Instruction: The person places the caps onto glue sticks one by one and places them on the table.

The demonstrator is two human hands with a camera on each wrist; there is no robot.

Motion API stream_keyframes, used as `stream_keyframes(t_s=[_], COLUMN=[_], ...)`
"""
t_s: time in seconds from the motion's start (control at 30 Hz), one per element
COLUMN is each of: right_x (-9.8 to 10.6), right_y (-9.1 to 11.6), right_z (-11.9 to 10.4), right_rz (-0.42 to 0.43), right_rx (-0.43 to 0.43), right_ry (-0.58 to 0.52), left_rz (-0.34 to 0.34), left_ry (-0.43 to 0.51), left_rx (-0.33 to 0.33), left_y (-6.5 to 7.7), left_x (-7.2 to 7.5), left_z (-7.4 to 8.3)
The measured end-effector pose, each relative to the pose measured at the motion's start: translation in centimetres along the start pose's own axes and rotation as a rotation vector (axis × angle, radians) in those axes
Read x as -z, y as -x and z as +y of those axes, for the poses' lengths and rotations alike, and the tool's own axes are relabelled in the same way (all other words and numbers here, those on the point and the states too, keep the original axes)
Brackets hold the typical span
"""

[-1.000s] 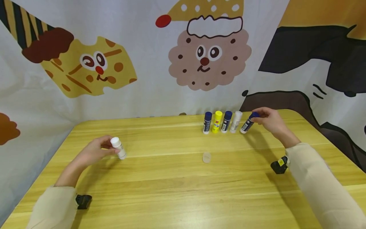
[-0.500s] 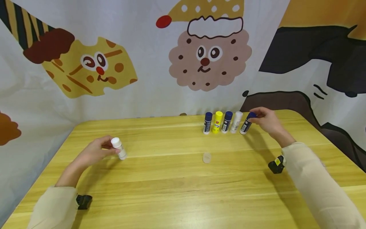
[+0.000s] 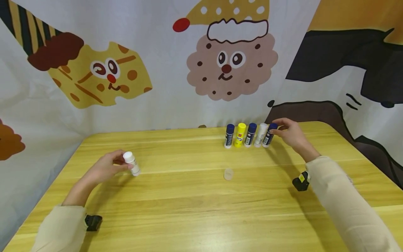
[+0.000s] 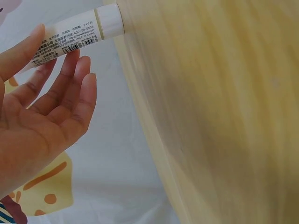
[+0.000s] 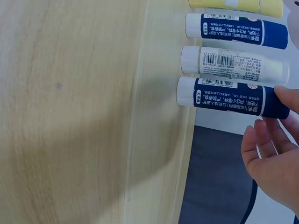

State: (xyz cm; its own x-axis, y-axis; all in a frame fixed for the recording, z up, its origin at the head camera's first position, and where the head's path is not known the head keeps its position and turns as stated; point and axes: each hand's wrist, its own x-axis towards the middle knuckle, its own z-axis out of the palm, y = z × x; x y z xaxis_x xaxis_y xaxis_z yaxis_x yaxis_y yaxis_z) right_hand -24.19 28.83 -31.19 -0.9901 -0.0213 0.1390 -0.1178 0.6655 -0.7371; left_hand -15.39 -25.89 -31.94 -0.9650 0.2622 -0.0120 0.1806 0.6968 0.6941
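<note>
My left hand [image 3: 105, 168] pinches a white glue stick [image 3: 133, 167] between thumb and fingers at the table's left side; the glue stick leans slightly, its printed label showing in the left wrist view. At the back right, my right hand [image 3: 291, 134] pinches the dark blue cap of a blue glue stick [image 5: 229, 97]. That one stands at the right end of a row, close beside a white glue stick [image 5: 236, 64]. Further left in the row are a second blue glue stick [image 3: 250, 135], a yellow glue stick [image 3: 240, 135] and a third blue glue stick [image 3: 229, 136].
A small translucent round disc [image 3: 228, 174] lies on the wooden table [image 3: 189, 210], in front of the row. Behind the table's back edge hangs a curtain [image 3: 167, 70] printed with cartoon figures.
My right hand has moved left with the blue glue stick, bringing it from a tilt to nearly upright beside the white one. My left hand and its glue stick have hardly moved.
</note>
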Motion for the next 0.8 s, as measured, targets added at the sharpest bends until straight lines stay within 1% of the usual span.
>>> stream_keyframes(t_s=[0.4, 0.53, 0.8], right_x=[0.2, 0.6, 1.2], right_y=[0.3, 0.7, 1.2], right_z=[0.1, 0.2, 0.0], right_rz=[-0.008, -0.012, -0.014], right_rx=[0.013, 0.032, 0.080], right_ry=[-0.003, -0.004, -0.018], left_rz=[-0.002, 0.004, 0.033], left_ry=[0.007, 0.002, -0.039], left_rx=[0.012, 0.013, 0.005], left_y=[0.1, 0.1, 0.1], left_x=[-0.1, -0.1, -0.2], left_z=[0.0, 0.1, 0.1])
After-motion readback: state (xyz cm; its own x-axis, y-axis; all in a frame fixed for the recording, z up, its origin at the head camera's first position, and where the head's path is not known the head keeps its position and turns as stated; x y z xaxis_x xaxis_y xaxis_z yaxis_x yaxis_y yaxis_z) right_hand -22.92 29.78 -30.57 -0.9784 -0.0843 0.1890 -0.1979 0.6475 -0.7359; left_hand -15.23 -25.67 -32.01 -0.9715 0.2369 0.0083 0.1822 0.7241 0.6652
